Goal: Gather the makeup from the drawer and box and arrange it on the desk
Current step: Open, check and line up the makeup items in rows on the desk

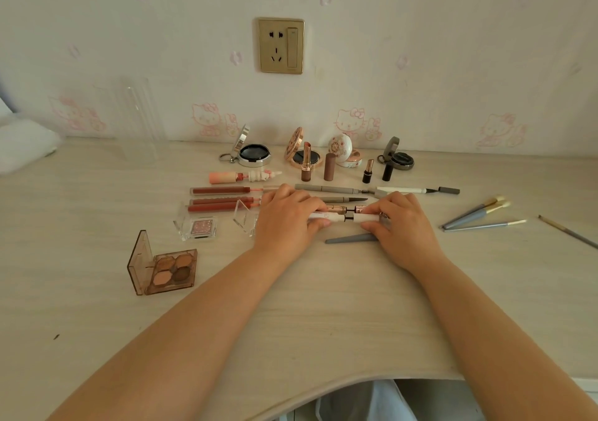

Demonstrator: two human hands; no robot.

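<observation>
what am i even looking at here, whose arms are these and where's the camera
There is no machine: a person wears a camera on the head, looking down at their own bare arms over a pale desk. Makeup is laid out in rows: open compacts by the wall, lipsticks, lip gloss tubes, an eyeshadow palette and brushes. The left hand holds the white pen; the right hand holds its cap, slightly apart.
</observation>
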